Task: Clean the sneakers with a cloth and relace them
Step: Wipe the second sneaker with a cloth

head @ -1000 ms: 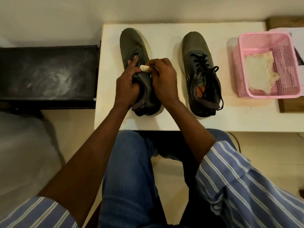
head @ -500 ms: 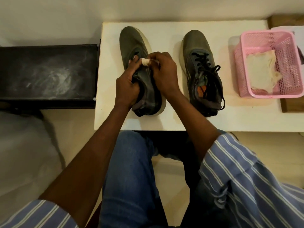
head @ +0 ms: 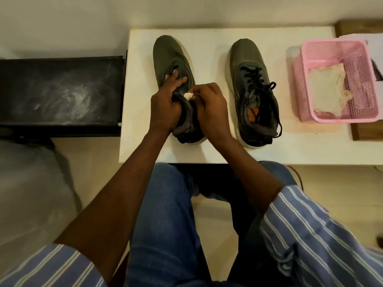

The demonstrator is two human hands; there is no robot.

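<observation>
Two dark grey sneakers stand toes away from me on a white table (head: 207, 156). My left hand (head: 165, 106) grips the collar and tongue of the left sneaker (head: 167, 52), its fingers reaching over the lace area. My right hand (head: 211, 108) pinches a small wad of pale cloth (head: 189, 96) against that shoe's opening. The right sneaker (head: 248, 65) has loose black laces and an orange insole, and no hand touches it.
A pink mesh basket (head: 369, 83) at the table's right holds a folded pale cloth (head: 325, 88). A brown board (head: 362, 131) lies under it. A dark dusty box (head: 60, 92) stands left of the table. My knees are under the table's front edge.
My right hand and the cloth wad have slid back down the left sneaker toward the collar after moving up toward the laces. My left hand keeps its hold.
</observation>
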